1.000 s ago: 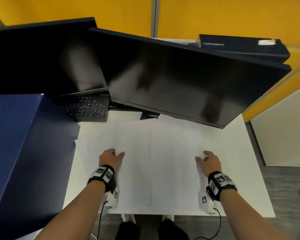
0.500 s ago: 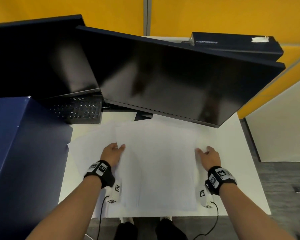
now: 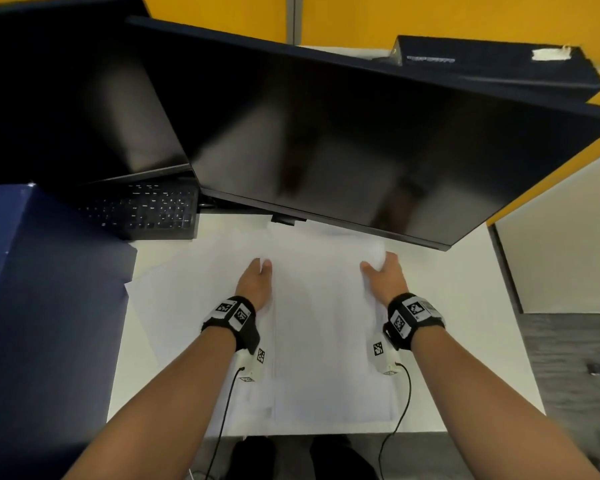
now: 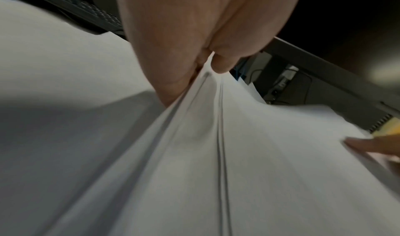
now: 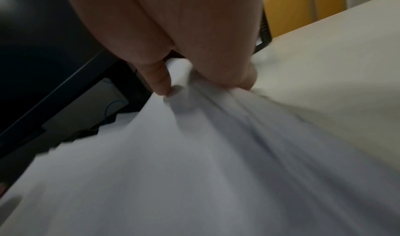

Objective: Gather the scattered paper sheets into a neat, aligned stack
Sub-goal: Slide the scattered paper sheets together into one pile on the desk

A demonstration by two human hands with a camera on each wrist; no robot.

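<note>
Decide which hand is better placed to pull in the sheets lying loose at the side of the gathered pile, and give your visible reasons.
Left. The left hand grips the gathered white paper sheets beside the loose white sheets fanned toward the blue box. The right hand pinches the far edge.

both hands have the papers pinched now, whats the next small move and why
Probably lift the pinched bundle slightly and tap its near edge on the desk. The left hand and right hand each grip a side, but the sheet edges sit staggered, and one loose sheet still lies out to the left.
</note>
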